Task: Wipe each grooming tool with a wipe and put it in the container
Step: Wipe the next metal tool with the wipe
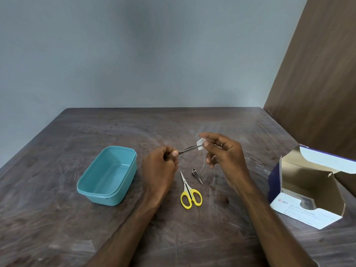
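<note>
**Tweezers held in both hands above table centre, white wipe at the tip**

Left hand (161, 162), centre of the frame: fingers curled round the handle end of a slim dark metal pair of tweezers (187, 149); thumb lies along the top; the tool runs up and to the right out of the fist, clear of the table.

Right hand (223, 153), just right of centre: thumb and forefinger pinch a small folded white wipe (200, 143) round the far tip of the tweezers; remaining fingers loosely bent below; wipe and tip are touching, though whether the wipe wraps the tip fully cannot be told, since the fingers cover it.

Teal rectangular plastic container (92, 193) with rounded corners, left of centre on the dark scuffed wooden table (57, 218); lid off; interior shows only its own floor; well apart from the left hand.

Small scissors with yellow plastic handles (189, 195), lying flat below the hands, blades closed, points toward the upper left, handles toward the lower edge of the frame.

Small pointed metal grooming tool (196, 175), just right of the scissor blades, lying flat, near them but apart; too small to identify further.

White and dark blue cardboard box of alcohol swabs (300, 211), right edge of the frame, top flap open and standing up; contents mostly in shadow.

Grey wall fills the upper frame; brown wooden panel (317, 74) at upper right.
</note>
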### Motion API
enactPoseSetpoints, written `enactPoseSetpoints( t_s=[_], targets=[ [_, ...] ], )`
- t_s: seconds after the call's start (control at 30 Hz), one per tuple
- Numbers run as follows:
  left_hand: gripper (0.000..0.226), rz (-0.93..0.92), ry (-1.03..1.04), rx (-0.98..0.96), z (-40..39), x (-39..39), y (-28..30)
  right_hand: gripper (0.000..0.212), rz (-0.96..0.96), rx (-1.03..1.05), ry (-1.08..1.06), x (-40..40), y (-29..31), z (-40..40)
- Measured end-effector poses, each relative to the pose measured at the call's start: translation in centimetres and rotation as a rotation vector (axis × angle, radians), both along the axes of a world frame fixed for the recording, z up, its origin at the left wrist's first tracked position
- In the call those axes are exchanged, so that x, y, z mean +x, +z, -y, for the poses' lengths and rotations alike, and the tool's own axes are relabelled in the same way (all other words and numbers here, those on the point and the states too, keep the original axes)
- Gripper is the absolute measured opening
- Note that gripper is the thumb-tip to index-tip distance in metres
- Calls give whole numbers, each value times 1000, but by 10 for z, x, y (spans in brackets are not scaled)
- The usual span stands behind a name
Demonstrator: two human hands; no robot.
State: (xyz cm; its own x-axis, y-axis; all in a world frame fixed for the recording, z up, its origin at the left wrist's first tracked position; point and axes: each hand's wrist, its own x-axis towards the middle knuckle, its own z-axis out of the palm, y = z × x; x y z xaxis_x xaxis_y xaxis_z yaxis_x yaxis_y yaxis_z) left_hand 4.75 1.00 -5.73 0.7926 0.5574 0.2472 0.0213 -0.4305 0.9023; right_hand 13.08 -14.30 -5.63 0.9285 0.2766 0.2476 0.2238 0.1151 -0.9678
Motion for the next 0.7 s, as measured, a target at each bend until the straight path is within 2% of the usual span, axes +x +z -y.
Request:
enactPoseSetpoints(
  t_s=[0.07,0.27,0.4,0.57,0.7],
  targets=[
    [23,-3,1,-12,-1,1,0,25,16,13,8,0,0,0],
    [21,2,-13,-27,1,0,2,7,64,-25,-36,0,-2,1],
    [25,7,-17,-41,-1,0,1,21,90,-81,-13,1,-4,-1],
    [26,24,-10,-49,-2,1,0,25,85,-111,-14,3,-5,1],
    [23,51,-2,43,-3,2,-3,23,111,-131,-54,4,-4,1]
  ],
)
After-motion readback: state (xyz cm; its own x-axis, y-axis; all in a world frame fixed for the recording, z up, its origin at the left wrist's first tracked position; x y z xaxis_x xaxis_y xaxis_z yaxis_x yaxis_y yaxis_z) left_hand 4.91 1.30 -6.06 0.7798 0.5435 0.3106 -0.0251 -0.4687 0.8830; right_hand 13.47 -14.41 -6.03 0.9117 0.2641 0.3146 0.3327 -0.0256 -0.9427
